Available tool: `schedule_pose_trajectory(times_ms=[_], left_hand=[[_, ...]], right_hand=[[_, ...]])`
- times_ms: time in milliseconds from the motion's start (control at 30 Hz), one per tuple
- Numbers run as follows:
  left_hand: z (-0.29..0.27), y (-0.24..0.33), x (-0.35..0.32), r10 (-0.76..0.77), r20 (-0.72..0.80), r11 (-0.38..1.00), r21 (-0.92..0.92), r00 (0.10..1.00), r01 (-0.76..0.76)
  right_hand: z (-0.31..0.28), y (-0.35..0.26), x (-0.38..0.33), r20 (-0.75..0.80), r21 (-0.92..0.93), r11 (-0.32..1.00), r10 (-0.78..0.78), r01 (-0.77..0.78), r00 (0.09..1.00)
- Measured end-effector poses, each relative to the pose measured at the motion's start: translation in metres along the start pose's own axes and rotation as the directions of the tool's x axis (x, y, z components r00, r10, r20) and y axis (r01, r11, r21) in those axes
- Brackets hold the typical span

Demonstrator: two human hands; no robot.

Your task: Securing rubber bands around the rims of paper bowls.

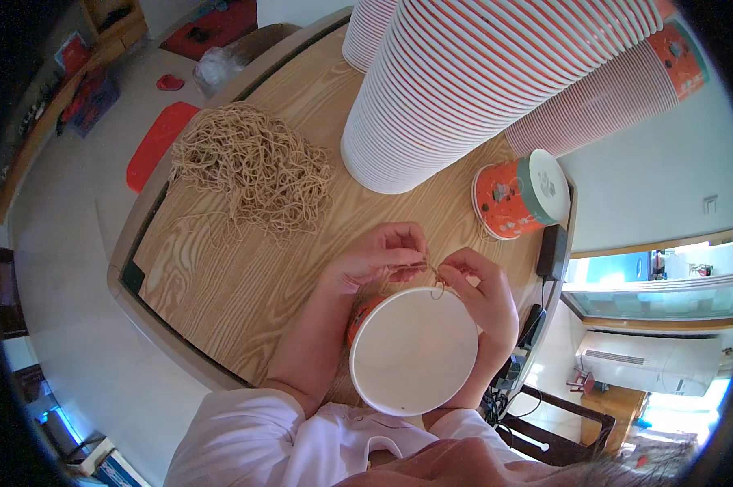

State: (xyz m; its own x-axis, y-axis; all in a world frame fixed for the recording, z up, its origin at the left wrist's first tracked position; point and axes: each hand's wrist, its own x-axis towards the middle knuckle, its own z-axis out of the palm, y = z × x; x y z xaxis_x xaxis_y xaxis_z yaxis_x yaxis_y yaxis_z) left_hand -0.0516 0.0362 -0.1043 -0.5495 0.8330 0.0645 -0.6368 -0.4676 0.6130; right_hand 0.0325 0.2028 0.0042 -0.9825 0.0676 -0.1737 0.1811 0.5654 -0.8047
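Nearest the camera, an open paper bowl (413,349) sits at the desk (220,276) edge, light and easily crushed, best held by its rim. Left hand (378,258) and right hand (484,296) both pinch a thin, limp brown string (433,274) above it.

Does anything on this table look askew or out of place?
One orange paper cup lies tipped on its side near the right edge, apart from the tall nested stacks. The twine pile is a loose tangle.
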Motion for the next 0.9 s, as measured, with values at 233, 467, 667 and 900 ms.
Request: schedule_pose_trajectory(times_ms=[233,467,667,900], left_hand=[[-0.003,-0.004,0.002,0.071,0.007,0.997,0.009,0.997,-0.071],[-0.006,-0.003,0.002,0.065,0.002,0.998,-0.017,0.998,-0.065],[0.01,0.006,0.003,-0.02,-0.031,0.983,0.181,0.999,0.025],[0.004,0.005,0.001,-0.111,0.06,0.962,0.255,0.992,0.092]], right_hand=[[0.006,-0.005,0.004,0.082,-0.046,0.998,0.04,-0.036,0.996],[0.002,-0.004,-0.001,0.072,-0.033,0.999,0.014,-0.011,0.997],[0.002,-0.006,-0.006,0.002,-0.068,0.998,0.019,-0.019,1.0],[0.004,-0.012,-0.006,-0.001,-0.114,0.993,0.016,-0.016,1.0]])
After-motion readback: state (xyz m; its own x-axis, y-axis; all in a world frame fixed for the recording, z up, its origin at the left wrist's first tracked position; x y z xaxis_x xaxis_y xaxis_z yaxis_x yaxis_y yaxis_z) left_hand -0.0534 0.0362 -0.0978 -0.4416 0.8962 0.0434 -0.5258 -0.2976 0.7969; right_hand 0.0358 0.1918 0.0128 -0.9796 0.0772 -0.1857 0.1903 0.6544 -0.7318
